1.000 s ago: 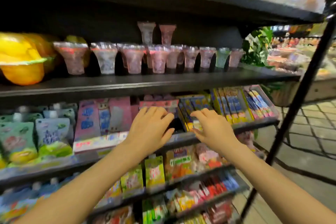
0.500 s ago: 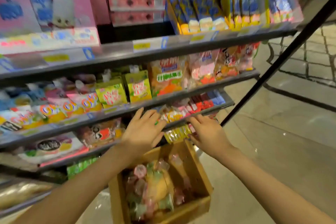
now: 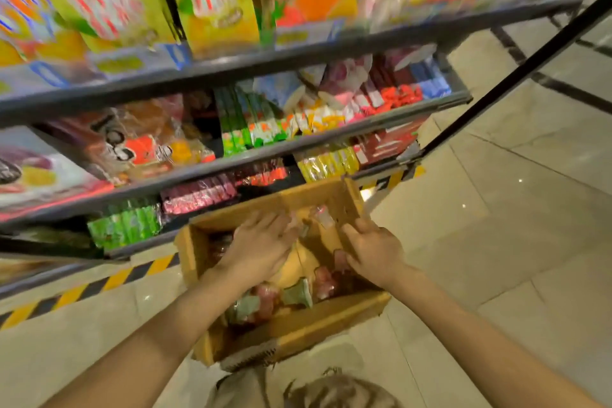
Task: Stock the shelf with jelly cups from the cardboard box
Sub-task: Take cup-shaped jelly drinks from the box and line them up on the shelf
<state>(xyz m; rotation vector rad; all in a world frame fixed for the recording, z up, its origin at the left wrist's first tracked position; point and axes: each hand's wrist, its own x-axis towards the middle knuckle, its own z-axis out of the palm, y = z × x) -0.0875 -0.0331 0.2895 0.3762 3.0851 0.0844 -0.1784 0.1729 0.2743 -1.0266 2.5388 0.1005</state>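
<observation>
An open cardboard box [image 3: 298, 331] stands on the floor in front of the lowest shelf [image 3: 212, 172]. Inside it lie several jelly cups, among them a green one [image 3: 298, 295] and a pink one [image 3: 323, 278]. My left hand [image 3: 261, 248] reaches down into the box's middle with its fingers stretched out over the cups. At the box's right side, my right hand [image 3: 374, 248] bends its fingers down among the cups, beside a pink cup [image 3: 341, 257]. Its fingertips are hidden, so a grip cannot be made out.
Shelves of bagged sweets and snack packs [image 3: 251, 122] rise behind the box. A black slanted pole [image 3: 516, 69] crosses the right side. Yellow-black hazard tape [image 3: 99, 281] runs along the shelf base on the tiled floor [image 3: 496, 242].
The view has dropped from the upper shelves to the floor. Both hands came down from the shelf edge into the cardboard box.
</observation>
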